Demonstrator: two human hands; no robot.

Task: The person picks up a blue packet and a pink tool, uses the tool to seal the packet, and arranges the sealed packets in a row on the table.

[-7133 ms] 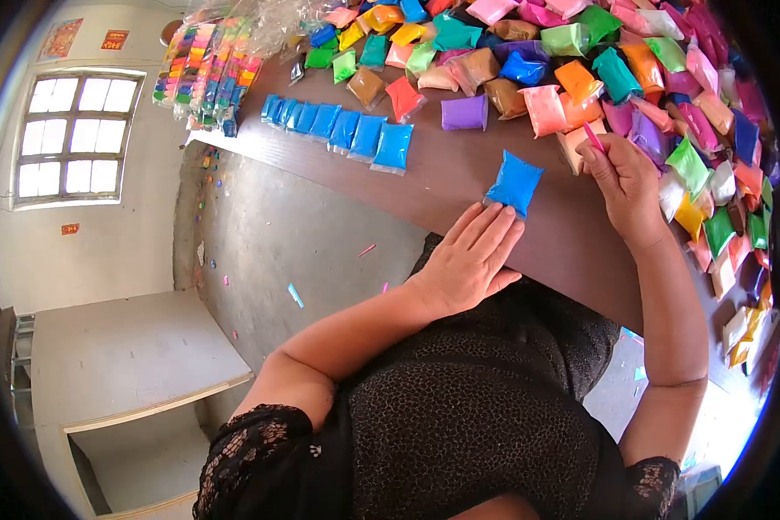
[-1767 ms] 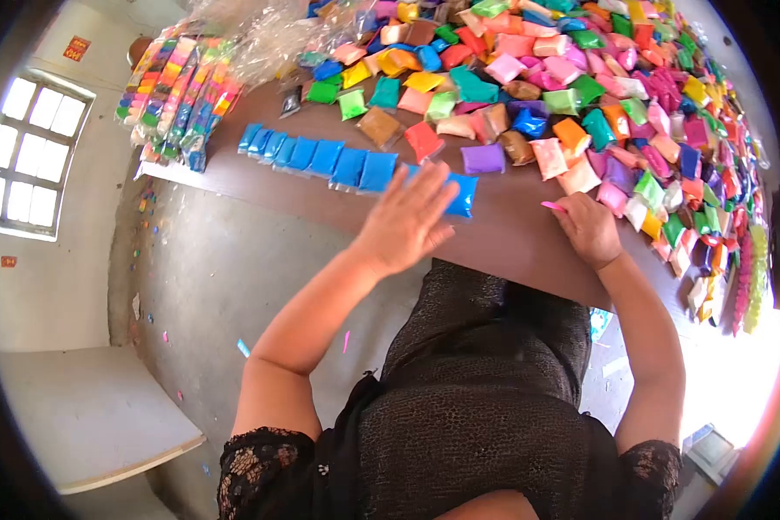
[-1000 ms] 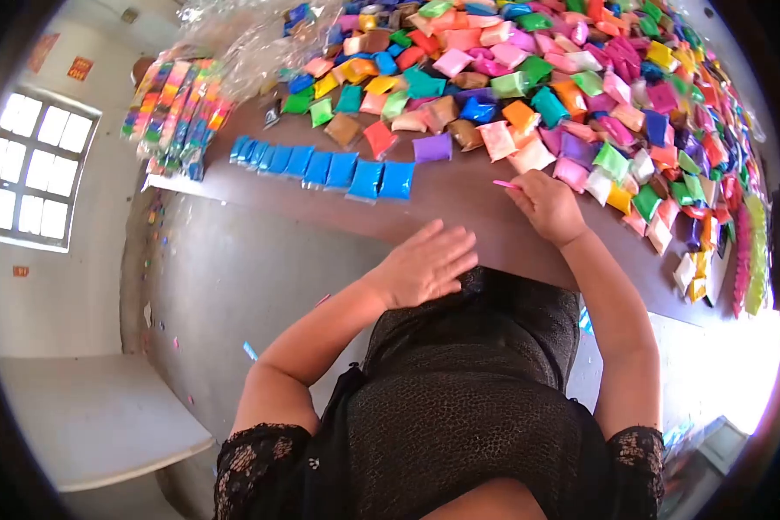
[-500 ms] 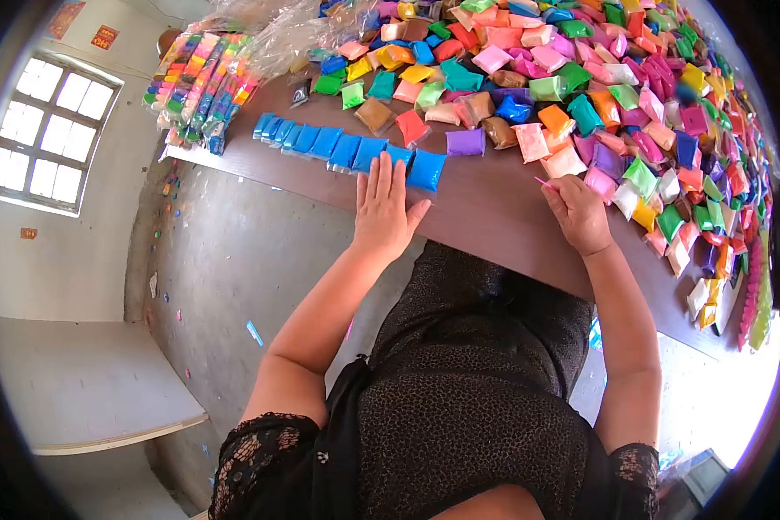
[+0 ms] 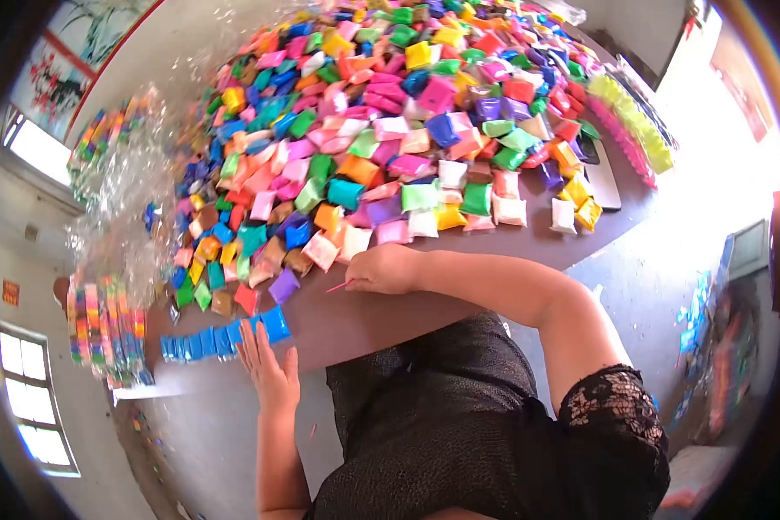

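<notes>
Pinching a thin pink stick [image 5: 341, 286] between thumb and fingers, the right hand [image 5: 381, 269] is over the table [image 5: 368, 325] just beside the near side of the heap of coloured packets [image 5: 390, 139], its grip the same as a second ago. The left hand [image 5: 271, 377] is spread, fingers straight and thumb held out, with its fingertips over the row of blue packets [image 5: 201, 343]; whether they press down, I cannot tell. That row lies along the table's near edge, its far end close to the left corner, by the bundled packs [image 5: 104, 321]. One second ago this hand was off the row; half a second ago it was already over the same end. Seven seconds ago a blue packet lay alone under it, apart from the row, which now runs on unbroken. The view has swung too, bringing the table's right corner and more of the heap into sight.
</notes>
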